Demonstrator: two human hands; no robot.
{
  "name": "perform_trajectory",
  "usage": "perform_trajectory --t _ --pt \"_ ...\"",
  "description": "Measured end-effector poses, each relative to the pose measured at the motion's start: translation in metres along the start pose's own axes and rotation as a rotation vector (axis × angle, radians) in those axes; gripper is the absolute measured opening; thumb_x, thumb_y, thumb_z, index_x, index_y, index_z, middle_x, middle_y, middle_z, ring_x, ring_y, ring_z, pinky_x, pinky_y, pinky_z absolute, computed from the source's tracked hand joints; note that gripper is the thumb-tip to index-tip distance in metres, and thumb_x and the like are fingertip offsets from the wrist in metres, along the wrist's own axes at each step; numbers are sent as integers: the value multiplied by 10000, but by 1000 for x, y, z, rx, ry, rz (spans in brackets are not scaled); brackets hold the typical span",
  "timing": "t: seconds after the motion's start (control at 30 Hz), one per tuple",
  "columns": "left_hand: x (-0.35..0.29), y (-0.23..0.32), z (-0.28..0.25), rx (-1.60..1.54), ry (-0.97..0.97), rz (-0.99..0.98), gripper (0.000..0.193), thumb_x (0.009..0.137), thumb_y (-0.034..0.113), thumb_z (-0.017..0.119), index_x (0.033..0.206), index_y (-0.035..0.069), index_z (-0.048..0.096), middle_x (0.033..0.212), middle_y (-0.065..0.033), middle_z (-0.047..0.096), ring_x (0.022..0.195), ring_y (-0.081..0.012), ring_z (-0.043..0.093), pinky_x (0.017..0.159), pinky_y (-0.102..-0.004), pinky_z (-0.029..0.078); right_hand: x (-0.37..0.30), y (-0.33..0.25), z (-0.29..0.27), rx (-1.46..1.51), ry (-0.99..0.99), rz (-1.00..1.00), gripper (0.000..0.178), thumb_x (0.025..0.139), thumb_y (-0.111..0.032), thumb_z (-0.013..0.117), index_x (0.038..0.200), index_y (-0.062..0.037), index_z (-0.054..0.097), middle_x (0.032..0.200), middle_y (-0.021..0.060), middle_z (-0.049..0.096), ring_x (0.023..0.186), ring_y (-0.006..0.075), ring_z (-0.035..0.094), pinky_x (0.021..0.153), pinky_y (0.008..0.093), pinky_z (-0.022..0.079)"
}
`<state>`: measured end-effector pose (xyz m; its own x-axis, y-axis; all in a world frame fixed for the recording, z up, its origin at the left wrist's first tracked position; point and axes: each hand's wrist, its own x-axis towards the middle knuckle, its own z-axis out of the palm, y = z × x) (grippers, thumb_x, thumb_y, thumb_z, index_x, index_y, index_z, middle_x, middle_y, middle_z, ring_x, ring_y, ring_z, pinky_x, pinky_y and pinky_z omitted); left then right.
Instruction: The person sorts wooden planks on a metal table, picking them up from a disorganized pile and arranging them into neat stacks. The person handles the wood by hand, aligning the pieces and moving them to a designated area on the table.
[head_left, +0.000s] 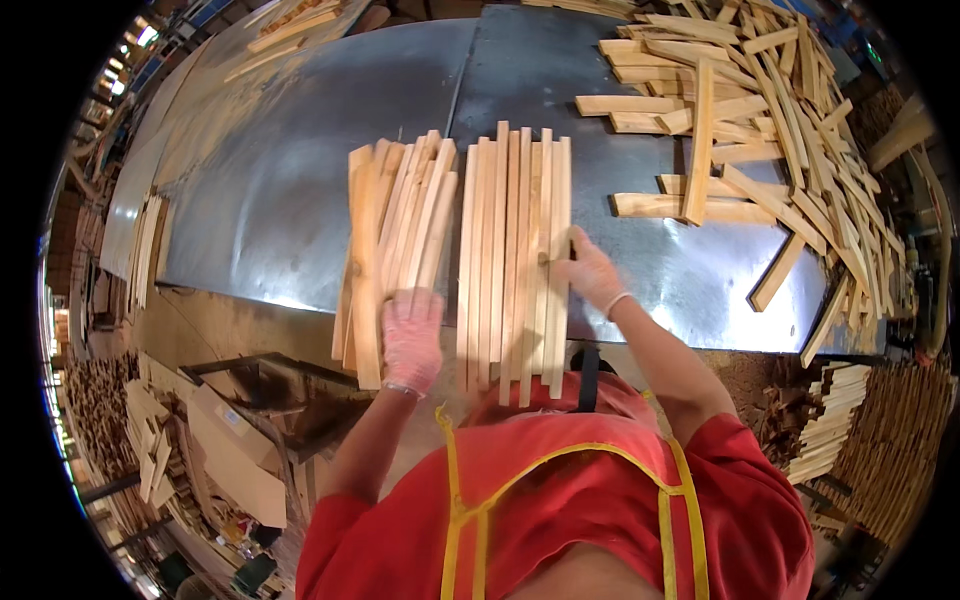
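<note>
Two side-by-side groups of pale wooden slats lie in front of me, their near ends sticking out past the table's near edge. My left hand [413, 342], in a thin whitish glove, is closed over the near part of the left slats [408, 215], which fan out unevenly. One wider slat [367, 270] lies along that group's left side. My right hand [592, 274], gloved too, grips the right edge of the straighter right slats [513, 230], thumb on top. Its other fingers are partly hidden along the side. The near ends of the right slats are uneven.
Both groups rest on a metal-topped table [300, 170]. A large jumbled pile of slats [800, 170] covers its right side. A small stack [148, 250] lies at the left edge. Below left are a dark metal frame [270, 385] and cardboard [235, 450]; stacked wood [885, 450] stands below right.
</note>
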<state>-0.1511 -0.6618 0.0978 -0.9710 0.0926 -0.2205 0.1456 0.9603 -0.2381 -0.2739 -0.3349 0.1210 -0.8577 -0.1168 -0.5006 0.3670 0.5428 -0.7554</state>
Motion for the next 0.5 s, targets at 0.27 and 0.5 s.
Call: perform_trajectory --t 0.27,0.5 --pt "30 67 -38 -759 333 -128 796 900 301 735 1589 19 453 1664 -198 386 1548 -422 330 1299 -559 212 19 -15 -14 -11 -277 -245 584 904 -367 702 1401 -77 599 1320 241 678 1284 375 629 1090 440 508" --pt "67 162 -74 -295 186 -20 667 820 206 746 1465 127 594 1520 -157 495 1423 -396 459 1162 -571 392 140 92 -240 -752 1028 -244 623 819 -351 785 1305 -14 589 1328 249 611 1242 424 587 1029 497 491"
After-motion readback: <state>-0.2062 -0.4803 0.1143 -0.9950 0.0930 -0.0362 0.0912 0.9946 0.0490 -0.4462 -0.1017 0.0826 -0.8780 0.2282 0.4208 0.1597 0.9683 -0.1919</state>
